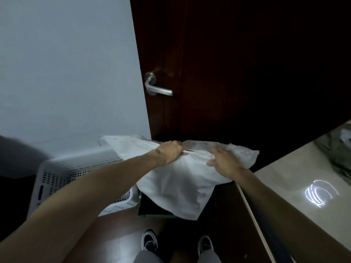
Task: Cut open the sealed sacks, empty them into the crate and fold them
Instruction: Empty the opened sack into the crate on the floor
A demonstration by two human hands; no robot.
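Just right of the white perforated crate (55,173), the white sack (176,185) is up off the floor, carried by both hands. Its far end reaches over the crate's back right corner, and its low corner droops over a dark box (152,207) standing against the crate's right side.

The left hand (171,151) has its grip clenched on the sack's top edge, fingers curled over the fabric. The right hand (225,163), farther from the crate, lies on the sack with fingers stretched out, grip released. Whether the sack is cut open, I can't tell; it's blurred.

Behind the crate is a pale wall (66,73). Up and right of the crate stands a dark door (228,73) with a metal lever handle (157,88). Well right of the crate there's a glossy table (284,177) with crumpled cloth (334,149) on it. On the near side of the crate, two dark shoes (150,242) stand on the floor.
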